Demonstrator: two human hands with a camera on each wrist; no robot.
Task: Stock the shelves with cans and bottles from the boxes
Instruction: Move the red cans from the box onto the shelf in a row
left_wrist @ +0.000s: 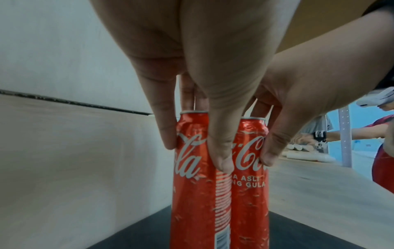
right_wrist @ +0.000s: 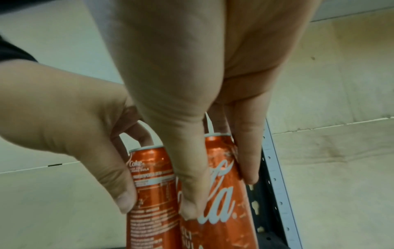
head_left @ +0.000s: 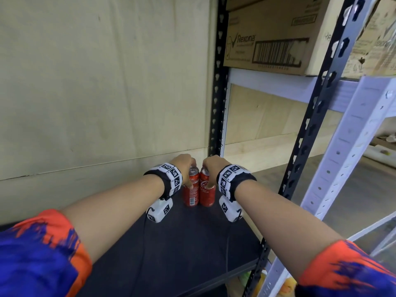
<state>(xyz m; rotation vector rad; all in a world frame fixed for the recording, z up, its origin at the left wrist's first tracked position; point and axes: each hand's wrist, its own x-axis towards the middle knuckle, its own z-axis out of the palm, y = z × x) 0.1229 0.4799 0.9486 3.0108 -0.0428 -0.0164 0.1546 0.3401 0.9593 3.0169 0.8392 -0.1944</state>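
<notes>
We've got our left hand (head_left: 184,162) pinching one red Coke can (head_left: 191,192), right hand (head_left: 212,163) pinching the other can (head_left: 207,194), both touching, standing mid-frame on the dark shelf (head_left: 192,243).

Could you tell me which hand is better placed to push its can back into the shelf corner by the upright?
Probably right: the right hand grips the right can, which stands nearer the black upright; the left hand holds the left can, farther out.

Two red cans (head_left: 199,190) stand upright (touching) on the black shelf (head_left: 192,243).
</notes>
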